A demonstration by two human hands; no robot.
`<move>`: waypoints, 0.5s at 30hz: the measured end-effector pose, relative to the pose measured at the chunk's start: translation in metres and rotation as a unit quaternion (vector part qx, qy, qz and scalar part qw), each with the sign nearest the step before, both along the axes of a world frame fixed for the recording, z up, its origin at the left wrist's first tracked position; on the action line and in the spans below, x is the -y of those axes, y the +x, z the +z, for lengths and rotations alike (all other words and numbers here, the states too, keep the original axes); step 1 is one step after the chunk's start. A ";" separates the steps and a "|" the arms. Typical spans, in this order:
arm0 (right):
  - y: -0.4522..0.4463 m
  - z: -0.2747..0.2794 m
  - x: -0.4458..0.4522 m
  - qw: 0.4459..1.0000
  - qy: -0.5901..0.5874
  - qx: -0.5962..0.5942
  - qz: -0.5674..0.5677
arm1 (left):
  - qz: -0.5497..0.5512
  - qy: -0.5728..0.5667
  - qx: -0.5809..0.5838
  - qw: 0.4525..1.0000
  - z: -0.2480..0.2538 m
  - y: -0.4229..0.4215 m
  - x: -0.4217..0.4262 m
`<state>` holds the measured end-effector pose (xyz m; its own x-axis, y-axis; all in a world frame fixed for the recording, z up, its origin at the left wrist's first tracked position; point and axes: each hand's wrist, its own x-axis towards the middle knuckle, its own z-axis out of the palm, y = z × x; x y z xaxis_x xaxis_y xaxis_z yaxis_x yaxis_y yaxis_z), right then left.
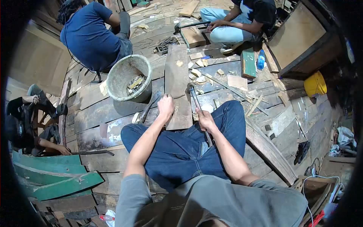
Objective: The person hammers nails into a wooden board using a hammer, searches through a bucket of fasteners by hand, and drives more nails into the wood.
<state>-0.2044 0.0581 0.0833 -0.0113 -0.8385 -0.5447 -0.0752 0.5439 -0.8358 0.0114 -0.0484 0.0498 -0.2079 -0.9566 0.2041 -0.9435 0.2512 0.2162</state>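
My right hand is wrapped round the handle of a hammer, whose head points away from me over the floor. My left hand is closed, knuckles up, over a worn wooden board between my legs. Whatever its fingers pinch is hidden. A second plank reaches forward from that board. Left of my left hand, a tool with a dark shaft rests near my knee. Small wood offcuts lie scattered beyond the hammer.
A grey bucket holding scraps stands ahead to the left. Two people sit further off, and another person is at far left. Green boards, a long beam and a yellow bucket surround me.
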 end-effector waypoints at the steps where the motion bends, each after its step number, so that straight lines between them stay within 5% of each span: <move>1: 0.000 0.000 0.000 1.000 0.003 0.001 -0.001 | 0.005 0.007 0.002 1.000 0.001 0.000 0.001; 12: 0.000 0.006 -0.002 0.998 -0.059 0.003 0.009 | 0.014 0.039 -0.043 0.998 -0.012 0.005 0.005; 13: 0.000 0.016 -0.002 1.000 0.009 -0.022 0.001 | -0.018 0.017 -0.027 0.999 -0.026 0.010 0.003; 15: -0.002 0.000 -0.001 1.000 0.008 -0.022 0.013 | 0.016 0.046 -0.053 0.997 0.005 -0.003 -0.005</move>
<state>-0.2064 0.0591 0.0831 -0.0144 -0.8299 -0.5577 -0.1262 0.5548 -0.8224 0.0085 -0.0431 0.0549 -0.1594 -0.9780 0.1347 -0.9214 0.1964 0.3353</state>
